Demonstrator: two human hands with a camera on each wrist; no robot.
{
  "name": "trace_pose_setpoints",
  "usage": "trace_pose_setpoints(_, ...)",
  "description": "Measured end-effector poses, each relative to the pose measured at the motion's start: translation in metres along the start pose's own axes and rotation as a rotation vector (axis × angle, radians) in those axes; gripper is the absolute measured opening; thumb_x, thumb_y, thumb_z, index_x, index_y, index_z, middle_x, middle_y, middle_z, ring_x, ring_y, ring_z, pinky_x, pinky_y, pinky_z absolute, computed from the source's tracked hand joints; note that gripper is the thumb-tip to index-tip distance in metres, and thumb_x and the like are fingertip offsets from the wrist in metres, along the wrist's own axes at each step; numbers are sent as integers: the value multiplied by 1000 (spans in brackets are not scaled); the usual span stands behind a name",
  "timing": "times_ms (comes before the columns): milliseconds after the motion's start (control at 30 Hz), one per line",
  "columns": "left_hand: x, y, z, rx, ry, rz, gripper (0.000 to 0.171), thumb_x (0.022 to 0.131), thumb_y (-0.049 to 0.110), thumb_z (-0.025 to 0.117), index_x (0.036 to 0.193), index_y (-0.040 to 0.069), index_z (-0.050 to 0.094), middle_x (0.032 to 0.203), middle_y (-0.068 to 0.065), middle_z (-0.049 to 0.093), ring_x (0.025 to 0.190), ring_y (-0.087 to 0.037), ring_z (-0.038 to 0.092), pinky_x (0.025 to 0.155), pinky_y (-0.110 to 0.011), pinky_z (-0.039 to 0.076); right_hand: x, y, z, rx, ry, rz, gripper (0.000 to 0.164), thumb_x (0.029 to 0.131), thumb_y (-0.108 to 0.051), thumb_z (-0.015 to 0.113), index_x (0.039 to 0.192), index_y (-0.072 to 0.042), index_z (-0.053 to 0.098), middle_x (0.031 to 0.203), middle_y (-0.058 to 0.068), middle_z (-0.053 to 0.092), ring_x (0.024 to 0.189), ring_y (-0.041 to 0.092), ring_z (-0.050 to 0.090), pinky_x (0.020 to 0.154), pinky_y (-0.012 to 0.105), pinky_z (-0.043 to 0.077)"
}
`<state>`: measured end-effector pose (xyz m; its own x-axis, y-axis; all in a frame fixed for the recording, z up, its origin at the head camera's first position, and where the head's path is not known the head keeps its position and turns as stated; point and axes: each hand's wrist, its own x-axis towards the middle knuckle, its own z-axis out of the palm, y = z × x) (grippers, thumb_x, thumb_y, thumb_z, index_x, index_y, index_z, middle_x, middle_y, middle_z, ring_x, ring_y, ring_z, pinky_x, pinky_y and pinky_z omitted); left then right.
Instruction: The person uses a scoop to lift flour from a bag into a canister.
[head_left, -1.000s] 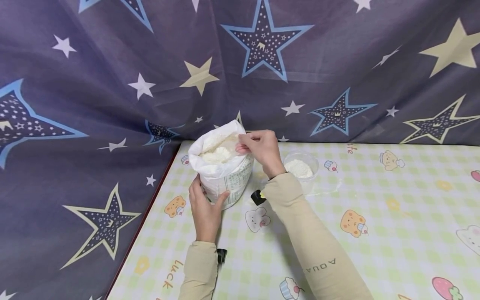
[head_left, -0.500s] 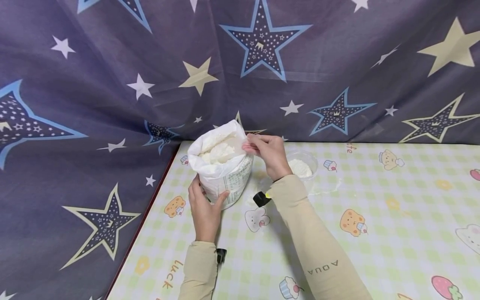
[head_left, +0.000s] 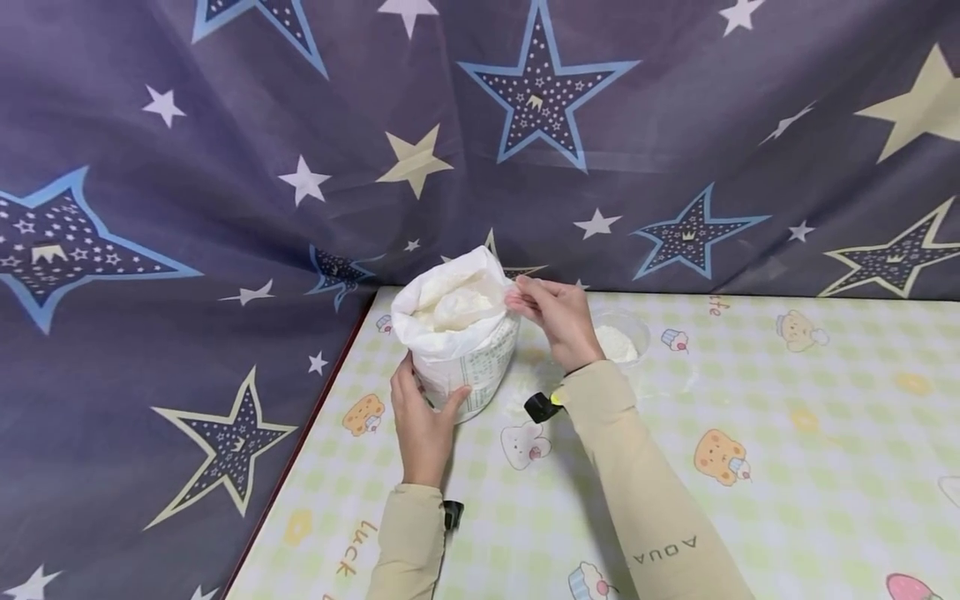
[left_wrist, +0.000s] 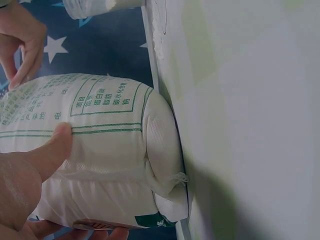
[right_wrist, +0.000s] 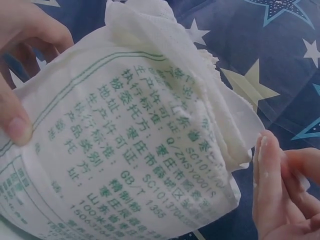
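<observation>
A white woven flour bag (head_left: 480,367) with green print stands at the table's back left, its top folded open on pale flour (head_left: 423,319). My left hand (head_left: 423,425) holds its near side, thumb on the front and fingers round the left; the left wrist view shows the thumb (left_wrist: 57,145) on the print. My right hand (head_left: 558,321) is at the right of the bag's mouth, fingertips pinching the end of a thin translucent scoop-like piece (right_wrist: 247,117). White powder coats those fingers (right_wrist: 262,165). The piece's other end lies among the flour inside the mouth.
A clear round tub (head_left: 637,333) with white flour in it stands right of the bag, partly behind the right wrist. Spilled powder marks the checked tablecloth (head_left: 645,467) near it. A dark star-patterned curtain (head_left: 480,200) hangs behind and to the left.
My right hand has drawn back to the right from over the bag's mouth, still pinching the translucent piece. My left hand keeps its hold on the bag. The head view has shifted slightly.
</observation>
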<state>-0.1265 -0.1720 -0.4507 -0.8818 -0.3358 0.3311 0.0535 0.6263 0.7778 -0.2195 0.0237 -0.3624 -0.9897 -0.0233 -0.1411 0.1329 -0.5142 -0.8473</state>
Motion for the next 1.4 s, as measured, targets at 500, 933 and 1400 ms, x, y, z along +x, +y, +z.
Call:
trace_pose_setpoints(500, 0, 1, 1, 28, -4, -8, 95, 80, 30, 83, 155, 12, 28, 147, -13, 39, 131, -26, 46, 110, -38, 46, -7, -13, -14, 71, -12, -24, 11, 93, -6, 68, 95, 4, 72, 79, 9, 74, 78, 14, 73, 85, 26, 60)
trace_pose_setpoints(933, 0, 0, 4, 15, 11, 23, 94, 79, 29, 84, 154, 10, 30, 146, -14, 40, 129, -28, 47, 107, -41, 48, -17, -38, -55, 131, 25, -41, 11, 92, -8, 71, 95, 2, 73, 81, 9, 73, 79, 15, 73, 86, 23, 59)
trace_pose_setpoints(1400, -2, 1, 1, -2, 6, 10, 94, 79, 27, 85, 154, 10, 30, 146, -14, 40, 129, -28, 47, 106, -42, 49, -37, -62, -113, 184, 72, -100, 9, 93, -8, 70, 91, -2, 77, 81, 8, 75, 77, 13, 73, 81, 19, 59)
